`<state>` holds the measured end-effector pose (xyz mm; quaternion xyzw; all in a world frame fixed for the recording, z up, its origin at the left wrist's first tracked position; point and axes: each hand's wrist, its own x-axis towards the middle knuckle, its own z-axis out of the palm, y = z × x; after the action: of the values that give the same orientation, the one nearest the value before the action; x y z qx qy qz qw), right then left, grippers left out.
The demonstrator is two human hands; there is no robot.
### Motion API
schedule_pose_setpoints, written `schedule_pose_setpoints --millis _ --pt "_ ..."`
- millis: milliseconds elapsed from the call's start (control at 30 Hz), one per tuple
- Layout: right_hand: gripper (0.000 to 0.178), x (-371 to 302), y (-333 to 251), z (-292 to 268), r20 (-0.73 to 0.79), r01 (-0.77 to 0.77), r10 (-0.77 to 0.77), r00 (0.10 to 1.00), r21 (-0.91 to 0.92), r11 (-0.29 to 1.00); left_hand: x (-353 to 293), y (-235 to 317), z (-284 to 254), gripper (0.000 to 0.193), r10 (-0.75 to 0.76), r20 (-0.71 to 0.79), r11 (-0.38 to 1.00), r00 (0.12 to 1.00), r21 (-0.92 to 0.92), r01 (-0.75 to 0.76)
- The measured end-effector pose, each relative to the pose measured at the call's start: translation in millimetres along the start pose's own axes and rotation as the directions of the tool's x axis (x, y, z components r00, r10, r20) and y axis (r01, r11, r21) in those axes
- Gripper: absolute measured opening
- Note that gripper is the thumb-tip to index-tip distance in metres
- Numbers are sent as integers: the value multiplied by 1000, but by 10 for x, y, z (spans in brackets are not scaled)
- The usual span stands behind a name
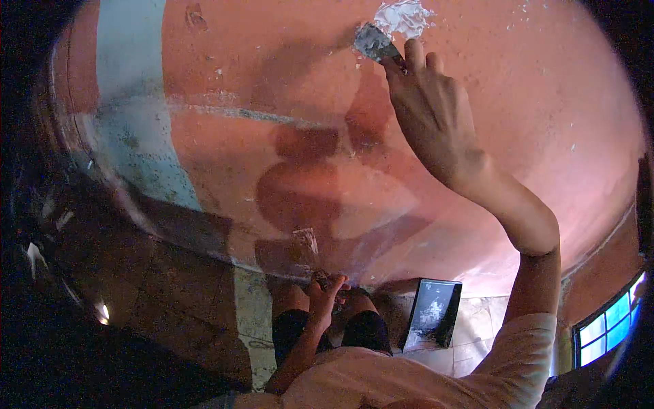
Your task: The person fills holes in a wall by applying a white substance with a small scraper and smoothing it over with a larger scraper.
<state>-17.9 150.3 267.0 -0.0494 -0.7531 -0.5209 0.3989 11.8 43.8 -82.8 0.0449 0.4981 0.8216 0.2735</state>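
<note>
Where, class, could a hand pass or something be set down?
Mostly bare wall right of the right hand; pale tiles between tray and right sleeve. Crowded: white patch and upper scraper; left hand, lower scraper and knees. Left floor: too dark.

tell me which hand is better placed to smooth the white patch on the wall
Probably the right hand: its scraper is beside the white patch, while the left hand holds a second scraper lower down.

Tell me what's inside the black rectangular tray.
The black rectangular tray holds smeared white paste, mainly around its middle. The part beneath the paste is covered, as is whatever lies under the tray.
</note>
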Motion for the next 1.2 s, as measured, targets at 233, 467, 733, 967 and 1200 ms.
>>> schedule_pose_setpoints --millis 233,467,733,967,1200 --pt "50 -293 202 112 -82 47 -42 996 66 997 94 -144 -126 31 2 56 1000 998 -19 -1" --pt "53 -149 405 104 -184 74 -56 981 93 993 26 15 27 29 -53 -3 999 999 10 53" --pt "38 146 381 168 -399 175 -118 909 109 979 -47 111 110 28 66 -32 996 997 60 -64" --pt "23 -153 370 170 -179 73 -103 978 -166 984 87 -68 -14 29 -58 61 997 996 50 55" --pt "36 -404 491 186 -161 142 -157 974 -102 985 115 -168 56 27 10 33 999 999 -51 -8"
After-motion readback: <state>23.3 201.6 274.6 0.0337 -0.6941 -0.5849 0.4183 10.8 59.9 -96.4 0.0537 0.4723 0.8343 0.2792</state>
